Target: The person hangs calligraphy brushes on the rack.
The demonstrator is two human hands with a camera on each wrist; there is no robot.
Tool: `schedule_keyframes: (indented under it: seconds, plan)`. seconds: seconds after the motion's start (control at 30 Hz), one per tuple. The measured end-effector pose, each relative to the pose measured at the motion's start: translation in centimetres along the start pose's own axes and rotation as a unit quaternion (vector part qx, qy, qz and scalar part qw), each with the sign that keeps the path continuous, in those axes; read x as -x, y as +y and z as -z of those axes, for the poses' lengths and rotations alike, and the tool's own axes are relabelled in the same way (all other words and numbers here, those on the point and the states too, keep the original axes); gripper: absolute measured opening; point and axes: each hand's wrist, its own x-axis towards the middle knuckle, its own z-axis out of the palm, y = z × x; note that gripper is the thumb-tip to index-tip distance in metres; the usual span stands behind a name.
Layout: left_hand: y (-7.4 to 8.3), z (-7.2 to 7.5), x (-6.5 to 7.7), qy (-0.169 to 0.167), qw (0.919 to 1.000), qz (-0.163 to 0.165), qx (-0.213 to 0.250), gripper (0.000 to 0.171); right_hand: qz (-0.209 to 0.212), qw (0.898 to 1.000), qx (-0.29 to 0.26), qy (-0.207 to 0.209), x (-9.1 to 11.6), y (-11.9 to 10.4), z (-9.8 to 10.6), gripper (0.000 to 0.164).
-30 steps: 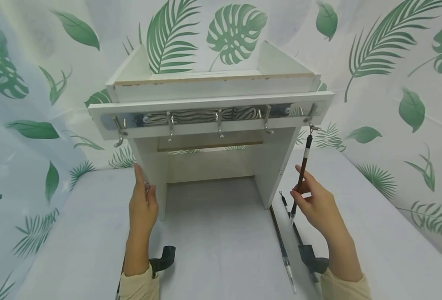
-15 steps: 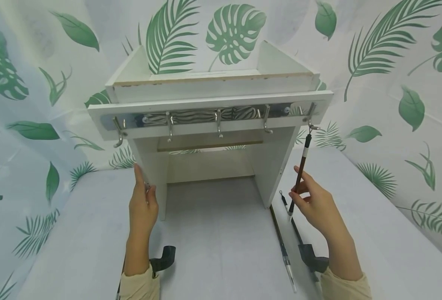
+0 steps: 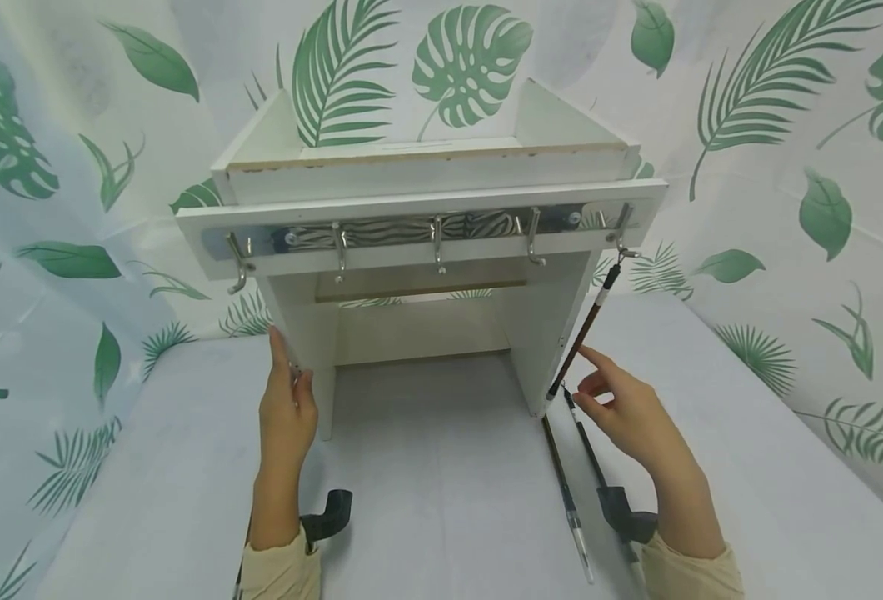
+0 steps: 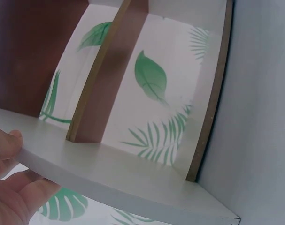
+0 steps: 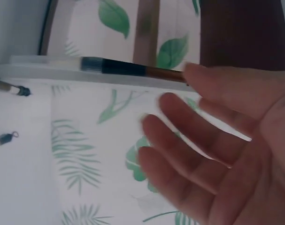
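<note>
A brown calligraphy brush [image 3: 588, 327] with a clear cap [image 5: 48, 61] hangs by its loop from the rightmost metal hook [image 3: 623, 233] of the hook rail. It slants down and left across the right side panel of the white shelf [image 3: 426, 179]. My right hand [image 3: 629, 412] is just right of the brush with fingers relaxed and apart, holding nothing; in the right wrist view the thumb tip overlaps the brush handle. My left hand [image 3: 286, 412] grips the front edge of the left side panel [image 4: 100, 173], thumb inside and fingers outside.
Two more brushes lie on the table right of the shelf, a longer one [image 3: 564, 487] and one beside it [image 3: 586, 442]. Part of another shows by the left sleeve. Black wrist mounts [image 3: 329, 517] stick out from both wrists. Leaf-patterned cloth [image 3: 786, 167] surrounds the table.
My right hand has released the brush and moved slightly down. The hanging brush has swung left toward the side panel. The left hand stays on the shelf.
</note>
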Motion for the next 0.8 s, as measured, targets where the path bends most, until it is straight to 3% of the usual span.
schedule_keyframes:
  seconds: [0.27,0.47,0.6,0.8]
  plan:
    - [0.2,0.1,-0.1,-0.009,0.9999,0.011,0.008,0.063,-0.06,0.991,-0.005,-0.122,-0.7,1.4,-2.1,0.056]
    - [0.1,0.2,0.0,-0.007,0.9999,0.014,0.004,0.064,-0.135,0.967,-0.02,-0.213,-0.8,2.3,-3.8,0.068]
    - [0.1,0.2,0.0,-0.004,0.9999,0.011,0.003,0.064,-0.187,0.949,-0.034,-0.25,-0.7,2.5,-5.1,0.077]
    - [0.2,0.2,-0.1,-0.003,0.9999,0.01,0.003,0.064,-0.215,0.939,-0.053,-0.265,-0.8,2.6,-6.3,0.078]
